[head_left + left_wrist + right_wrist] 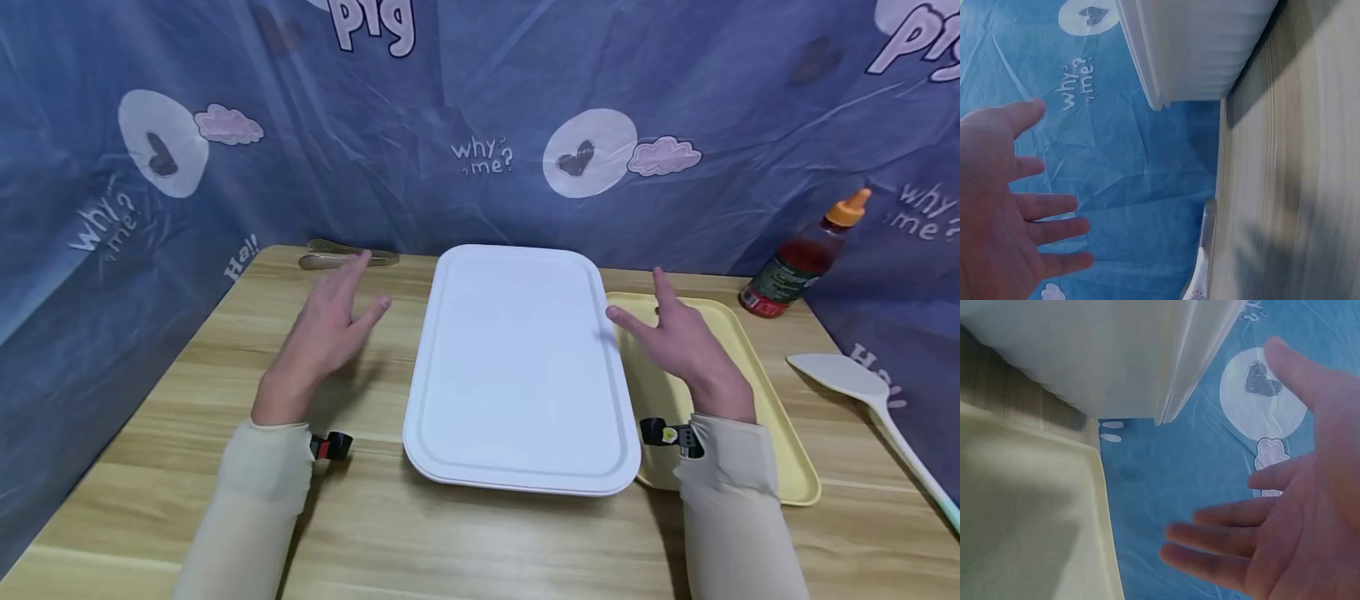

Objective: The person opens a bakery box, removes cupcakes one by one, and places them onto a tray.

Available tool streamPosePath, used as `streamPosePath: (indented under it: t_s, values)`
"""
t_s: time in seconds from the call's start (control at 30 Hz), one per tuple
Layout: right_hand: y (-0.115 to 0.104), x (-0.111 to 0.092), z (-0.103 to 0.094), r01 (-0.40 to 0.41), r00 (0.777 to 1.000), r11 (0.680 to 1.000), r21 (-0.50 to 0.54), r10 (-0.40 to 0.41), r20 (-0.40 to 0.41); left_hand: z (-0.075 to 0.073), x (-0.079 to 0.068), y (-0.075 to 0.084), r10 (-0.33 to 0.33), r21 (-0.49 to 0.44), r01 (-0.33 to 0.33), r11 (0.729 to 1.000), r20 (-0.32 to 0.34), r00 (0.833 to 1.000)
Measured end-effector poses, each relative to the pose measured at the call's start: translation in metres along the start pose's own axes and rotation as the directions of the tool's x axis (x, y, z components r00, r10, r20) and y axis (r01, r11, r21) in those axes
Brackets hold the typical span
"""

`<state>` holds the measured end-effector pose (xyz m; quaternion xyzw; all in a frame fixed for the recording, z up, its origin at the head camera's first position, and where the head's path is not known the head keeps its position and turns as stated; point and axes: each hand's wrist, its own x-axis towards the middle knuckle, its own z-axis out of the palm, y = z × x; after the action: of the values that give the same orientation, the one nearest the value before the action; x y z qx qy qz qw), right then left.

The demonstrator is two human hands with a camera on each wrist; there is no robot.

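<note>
From my end I see the left hand [322, 329] spread wide, fingers straight, holding nothing, over the table [360, 533] to the left of the white box [521, 367]. The right hand [678, 342] is just as wide and bare, over the pale yellow tray [660, 392], its thumb just beside the box's right edge; my right wrist view shows a gap there.

The box sits mid-table, a rounded rectangle, smooth and matt on top with a shallow groove following its edge. My left wrist view gives me its side — an overhanging rim above a faintly ribbed wall. The tray is shallow, with rounded corners and a raised lip.

Shiny metal tongs [322, 262] lie beyond the left fingertips. At right I have a clear bottle [795, 267] of red sauce, leaning, and a smooth white spatula [851, 381]. Creased blue cloth [420, 183] — printed with words and clouds — hangs behind.
</note>
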<state>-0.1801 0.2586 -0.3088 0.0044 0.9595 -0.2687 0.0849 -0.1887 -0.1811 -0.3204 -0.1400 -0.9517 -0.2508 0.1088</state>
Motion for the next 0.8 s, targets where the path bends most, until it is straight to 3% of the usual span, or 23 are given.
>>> streamPosePath:
  t_s: [0.2,0.43,0.8]
  values:
    - [-0.003,0.0,0.002,0.03,0.999,0.999,0.016,-0.03,-0.02,0.006,0.002,0.007,0.044,-0.028,-0.043,0.999,0.044,0.998]
    - [-0.004,0.0,0.005,0.039,0.999,0.999,0.019,-0.039,0.008,0.017,0.001,0.017,0.094,-0.138,-0.08,0.987,0.096,0.991]
    - [-0.007,-0.002,0.01,0.111,0.994,0.994,0.008,-0.111,0.008,0.028,-0.002,0.03,0.146,-0.213,-0.099,0.972,0.217,0.965]
